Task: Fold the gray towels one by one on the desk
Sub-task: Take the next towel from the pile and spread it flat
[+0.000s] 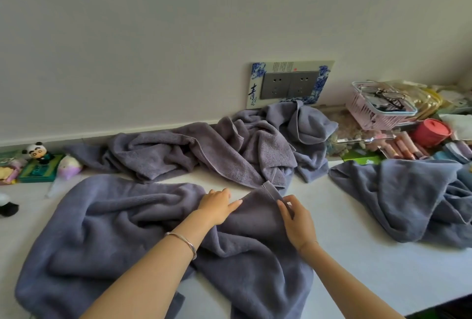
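The desk [357, 216] carried a crumpled towel [102, 229] at its near edge, a towel pile [229, 150] at the back edge. The left hand [219, 206] pressed flat, fingers straight, on the towel; the right hand [297, 219] pinched its hem [270, 188].

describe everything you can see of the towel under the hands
The towel is gray-blue, thick and plush, like terry. It lies unfolded and rumpled in deep creases on the white desk, nearest the person, and its near edge runs out of view. A flat hem strip shows at its far corner. The left hand rests flat on it by the far edge. The right hand pinches the corner at the strip.
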Motion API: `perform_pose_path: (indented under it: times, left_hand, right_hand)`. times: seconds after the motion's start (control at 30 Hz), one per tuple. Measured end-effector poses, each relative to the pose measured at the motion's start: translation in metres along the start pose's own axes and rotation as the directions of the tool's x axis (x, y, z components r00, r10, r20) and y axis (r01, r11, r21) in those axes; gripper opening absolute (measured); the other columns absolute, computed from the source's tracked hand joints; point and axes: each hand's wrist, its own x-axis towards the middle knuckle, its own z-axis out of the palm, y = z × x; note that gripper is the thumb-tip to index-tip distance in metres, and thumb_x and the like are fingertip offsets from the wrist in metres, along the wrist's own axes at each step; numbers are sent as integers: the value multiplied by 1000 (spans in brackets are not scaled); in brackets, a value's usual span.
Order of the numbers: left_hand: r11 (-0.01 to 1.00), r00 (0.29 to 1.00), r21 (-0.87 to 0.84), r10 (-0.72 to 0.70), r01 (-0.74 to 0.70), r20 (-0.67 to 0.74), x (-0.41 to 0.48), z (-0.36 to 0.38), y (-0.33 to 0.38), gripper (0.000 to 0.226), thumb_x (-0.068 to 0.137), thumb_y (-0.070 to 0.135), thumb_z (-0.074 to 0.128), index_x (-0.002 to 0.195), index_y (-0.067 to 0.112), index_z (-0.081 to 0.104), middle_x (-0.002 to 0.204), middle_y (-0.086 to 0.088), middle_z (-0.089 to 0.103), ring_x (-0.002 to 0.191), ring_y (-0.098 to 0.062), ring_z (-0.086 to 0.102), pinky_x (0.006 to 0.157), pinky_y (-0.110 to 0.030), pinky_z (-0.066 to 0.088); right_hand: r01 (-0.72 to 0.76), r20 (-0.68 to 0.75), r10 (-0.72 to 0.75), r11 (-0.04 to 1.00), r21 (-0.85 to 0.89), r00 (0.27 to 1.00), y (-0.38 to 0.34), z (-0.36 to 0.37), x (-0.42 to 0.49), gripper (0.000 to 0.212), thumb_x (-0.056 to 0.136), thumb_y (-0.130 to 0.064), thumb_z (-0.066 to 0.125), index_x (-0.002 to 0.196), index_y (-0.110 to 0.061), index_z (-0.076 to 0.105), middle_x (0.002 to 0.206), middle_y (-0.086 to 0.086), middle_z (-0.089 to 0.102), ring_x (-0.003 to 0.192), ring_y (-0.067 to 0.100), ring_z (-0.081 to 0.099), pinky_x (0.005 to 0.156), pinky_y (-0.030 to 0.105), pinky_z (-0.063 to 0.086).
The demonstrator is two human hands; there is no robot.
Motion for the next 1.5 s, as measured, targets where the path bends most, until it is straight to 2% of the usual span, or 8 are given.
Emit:
perform_pose_path:
  times: [0.1,0.3,0.67,0.87,1.03,1.13,1.27,1.5]
  left_hand:
    - [993,994,-54,107,-106,11,2,2,2,38,94,53,43,68,26,50,82,0,57,93,-25,48,76,-34,39]
    - [755,957,-589,250,-289,-149,-2,-35,44,24,89,33,64,68,19,63,57,11,48,56,0,39,59,-20,33]
    - [732,711,-241,436,-637,-551,49,-129,217,20,88,41,61,85,25,73,83,14,70,80,-8,64,72,-31,52]
    - [924,797,-40,306,-381,-521,94,-49,220,24,91,35,58,108,21,66,100,0,66,98,-23,54,78,-37,46]
    - [850,775,23,492,-527,-397,60,39,208,31,96,39,48,121,26,60,118,6,61,112,-18,51,94,-31,37]
    - [904,893,105,426,-414,-144,42,86,195,54,99,51,28,148,30,25,154,7,26,142,-15,20,114,-30,13]
    - [917,939,227,343,-329,-26,42,116,183,84,74,72,-12,149,33,-10,150,13,-26,144,-15,-19,115,-37,-15]
    - [936,957,209,289,-283,0,49,115,188,80,79,70,-5,149,32,-14,154,8,-26,141,-14,-26,113,-39,-19]
  right_hand:
    - [53,0,-53,998,-27,999,9,-13,-2,13,96,-32,50,90,-21,55,71,1,66,71,23,59,67,35,45]
    - [74,-88,-61,985,158,994,10,-60,2,17,96,-26,49,81,-18,52,49,6,47,50,11,35,51,29,33]
    - [147,-240,-117,983,110,964,-25,-243,82,28,97,-18,50,88,6,60,75,-3,49,80,10,45,65,16,33]
    - [-108,-115,94,986,-123,989,58,-225,168,27,94,-17,53,100,5,67,107,22,64,105,34,57,82,30,38]
    - [-103,-109,107,994,40,988,84,-204,144,13,93,-19,56,105,-15,56,98,4,67,87,23,63,76,28,47]
    - [49,-162,-35,996,81,986,92,-203,88,12,91,-18,60,102,-21,58,93,-10,65,83,5,61,73,14,45]
    - [28,-257,2,993,115,967,126,-198,17,16,86,-19,66,83,-25,52,79,-4,62,69,12,56,65,17,46]
    - [-278,-160,290,956,92,944,161,-188,-34,23,85,-35,65,92,-14,60,86,-2,61,75,14,57,65,20,46]
